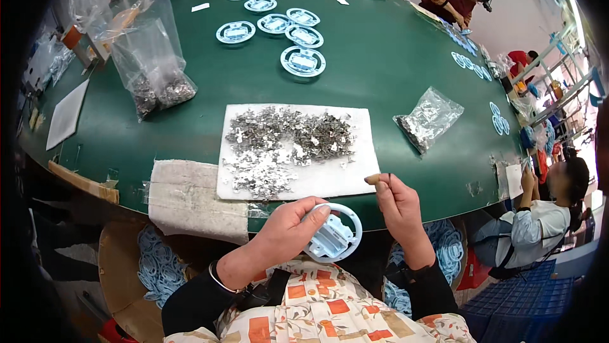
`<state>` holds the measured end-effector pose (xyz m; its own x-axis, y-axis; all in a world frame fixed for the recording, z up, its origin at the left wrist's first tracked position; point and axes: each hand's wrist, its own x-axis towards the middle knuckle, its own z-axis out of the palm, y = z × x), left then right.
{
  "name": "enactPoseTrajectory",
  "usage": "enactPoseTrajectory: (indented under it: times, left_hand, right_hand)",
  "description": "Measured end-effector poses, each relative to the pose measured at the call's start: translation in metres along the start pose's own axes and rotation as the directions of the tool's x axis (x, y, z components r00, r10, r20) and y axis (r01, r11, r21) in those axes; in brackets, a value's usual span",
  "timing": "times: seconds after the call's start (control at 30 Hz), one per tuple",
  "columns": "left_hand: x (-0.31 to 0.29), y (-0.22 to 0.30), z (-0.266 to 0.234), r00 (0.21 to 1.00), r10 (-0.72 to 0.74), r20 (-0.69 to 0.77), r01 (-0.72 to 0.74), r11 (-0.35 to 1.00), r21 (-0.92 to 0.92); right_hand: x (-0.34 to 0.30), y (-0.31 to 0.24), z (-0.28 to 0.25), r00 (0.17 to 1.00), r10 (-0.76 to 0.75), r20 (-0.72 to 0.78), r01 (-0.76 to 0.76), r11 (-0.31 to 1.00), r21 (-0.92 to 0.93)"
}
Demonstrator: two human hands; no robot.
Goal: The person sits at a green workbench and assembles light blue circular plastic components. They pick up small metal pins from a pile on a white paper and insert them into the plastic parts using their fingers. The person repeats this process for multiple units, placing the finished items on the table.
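My left hand grips the rim of a light blue plastic steering-wheel-shaped part, thumb on top, close to my body below the table edge. My right hand is raised to the right of that part, apart from it. Its thumb and fingers are pinched together, and a tan cover sits on one fingertip. A tiny dark thing shows at the pinch, too small to make out. Ahead of both hands lies a white foam sheet with a heap of small silvery metal pieces spread over it.
Several blue wheel parts lie farther back on the green table. Clear bags of metal pieces stand left and right. A folded cloth hangs over the near edge. Boxes of blue parts flank me. Co-workers sit at right.
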<state>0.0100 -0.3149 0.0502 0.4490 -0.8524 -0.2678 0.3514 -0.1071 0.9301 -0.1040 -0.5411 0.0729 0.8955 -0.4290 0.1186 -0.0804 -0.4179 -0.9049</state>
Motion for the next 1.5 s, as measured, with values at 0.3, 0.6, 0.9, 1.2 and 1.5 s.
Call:
enactPoseTrajectory:
  times: [0.3, 0.6, 0.9, 1.2, 1.5]
  left_hand:
    - [0.013, 0.019, -0.008, 0.999, -0.027, -0.039, 0.031, 0.994, 0.109]
    - [0.032, 0.025, -0.005, 0.988, 0.085, -0.132, -0.057, 0.977, 0.204]
    - [0.042, 0.019, -0.001, 0.972, 0.189, -0.139, -0.158, 0.965, 0.207]
    - [0.047, 0.020, -0.001, 0.964, 0.247, -0.097, -0.211, 0.936, 0.282]
    - [0.049, 0.026, 0.000, 0.965, 0.235, -0.118, -0.192, 0.937, 0.292]
  right_hand:
    - [0.058, -0.001, 0.028, 0.948, -0.292, 0.125, 0.312, 0.782, -0.540]
    - [0.054, -0.025, 0.025, 0.969, -0.211, 0.133, 0.238, 0.938, -0.250]
    - [0.043, -0.030, 0.016, 0.975, -0.156, 0.159, 0.166, 0.985, -0.052]
    - [0.043, -0.019, 0.010, 0.943, 0.096, 0.318, -0.185, 0.947, 0.263]
    - [0.041, -0.015, 0.009, 0.932, 0.120, 0.343, -0.249, 0.898, 0.362]
